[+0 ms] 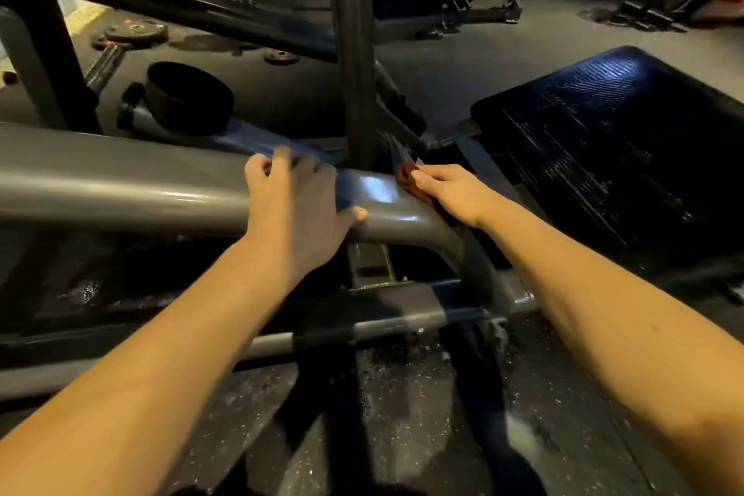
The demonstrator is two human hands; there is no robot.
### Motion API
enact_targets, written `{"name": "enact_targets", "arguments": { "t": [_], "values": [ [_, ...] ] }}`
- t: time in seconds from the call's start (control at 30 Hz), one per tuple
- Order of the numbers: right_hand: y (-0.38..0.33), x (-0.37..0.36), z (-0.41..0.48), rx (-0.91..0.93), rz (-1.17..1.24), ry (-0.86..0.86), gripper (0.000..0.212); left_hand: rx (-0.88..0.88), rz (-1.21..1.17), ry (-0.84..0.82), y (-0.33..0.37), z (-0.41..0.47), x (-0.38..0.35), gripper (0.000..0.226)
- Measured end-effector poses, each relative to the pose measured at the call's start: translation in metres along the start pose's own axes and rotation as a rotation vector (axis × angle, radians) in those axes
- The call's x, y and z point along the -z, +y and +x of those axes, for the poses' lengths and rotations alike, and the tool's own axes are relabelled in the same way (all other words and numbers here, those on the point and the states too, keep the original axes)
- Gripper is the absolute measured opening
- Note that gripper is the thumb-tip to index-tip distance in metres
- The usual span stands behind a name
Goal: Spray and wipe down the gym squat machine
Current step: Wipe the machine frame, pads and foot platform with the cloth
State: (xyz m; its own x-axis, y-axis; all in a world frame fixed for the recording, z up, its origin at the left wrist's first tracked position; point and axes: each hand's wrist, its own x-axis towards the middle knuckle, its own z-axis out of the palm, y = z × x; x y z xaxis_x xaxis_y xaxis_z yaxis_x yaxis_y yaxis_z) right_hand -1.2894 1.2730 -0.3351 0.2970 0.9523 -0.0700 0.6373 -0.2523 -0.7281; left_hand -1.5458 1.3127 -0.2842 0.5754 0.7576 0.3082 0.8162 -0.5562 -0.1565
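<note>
Fingers (277,163) of the left hand (292,197) curl over the squat machine (120,181) at its thick grey tube (193,193), thumb hooked beneath, a firm brace. The right hand (453,189) keeps its fingers nearly straight, pressing a reddish cloth (406,176) onto the tube's bend. Likely trouble: the tube looks glossy and wet, so the bracing hand could slip, and the cloth works close to the joint with the upright post (354,52), where a fold could snag. Cloth shows at the right fingertips, toward their 9 o'clock, the rest hidden beneath the palm. The post rises at its 11 o'clock — just beside. No spray bottle shows.
</note>
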Motion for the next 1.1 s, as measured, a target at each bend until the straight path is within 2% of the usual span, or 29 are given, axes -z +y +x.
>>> {"name": "enact_targets", "arguments": {
  "t": [0.2,0.3,0.4,0.5,0.6,0.7,0.87,1.03,1.1],
  "values": [
    [0.038,0.022,0.003,0.108,0.15,-0.199,0.039,0.059,-0.044,-0.052,0.032,0.007,-0.002,0.069],
    [0.051,0.037,0.007,0.087,0.14,-0.3,0.043,0.09,-0.041,-0.069,0.041,0.01,-0.001,0.067],
    [0.056,0.046,0.013,0.027,0.119,-0.346,0.036,0.12,-0.064,-0.109,0.049,0.011,0.003,0.064],
    [0.031,0.043,0.029,0.071,0.091,-0.415,0.028,0.177,-0.164,-0.133,0.051,0.01,0.005,0.06],
    [-0.013,0.033,0.042,0.217,-0.028,-0.499,0.039,0.224,-0.218,-0.145,0.053,0.007,0.008,0.064],
    [-0.028,0.03,0.048,0.257,-0.084,-0.544,0.041,0.255,-0.201,-0.19,0.055,0.009,0.012,0.066],
    [0.006,0.032,0.044,0.189,0.057,-0.461,0.041,0.237,-0.113,-0.21,0.057,0.016,0.017,0.064],
    [0.065,0.034,0.017,0.036,0.32,-0.324,0.035,0.16,0.027,-0.265,0.062,0.023,0.02,0.061],
    [0.091,0.022,0.008,-0.065,0.425,-0.228,0.036,0.155,-0.047,-0.305,0.062,0.03,0.023,0.067]
  ]
}}
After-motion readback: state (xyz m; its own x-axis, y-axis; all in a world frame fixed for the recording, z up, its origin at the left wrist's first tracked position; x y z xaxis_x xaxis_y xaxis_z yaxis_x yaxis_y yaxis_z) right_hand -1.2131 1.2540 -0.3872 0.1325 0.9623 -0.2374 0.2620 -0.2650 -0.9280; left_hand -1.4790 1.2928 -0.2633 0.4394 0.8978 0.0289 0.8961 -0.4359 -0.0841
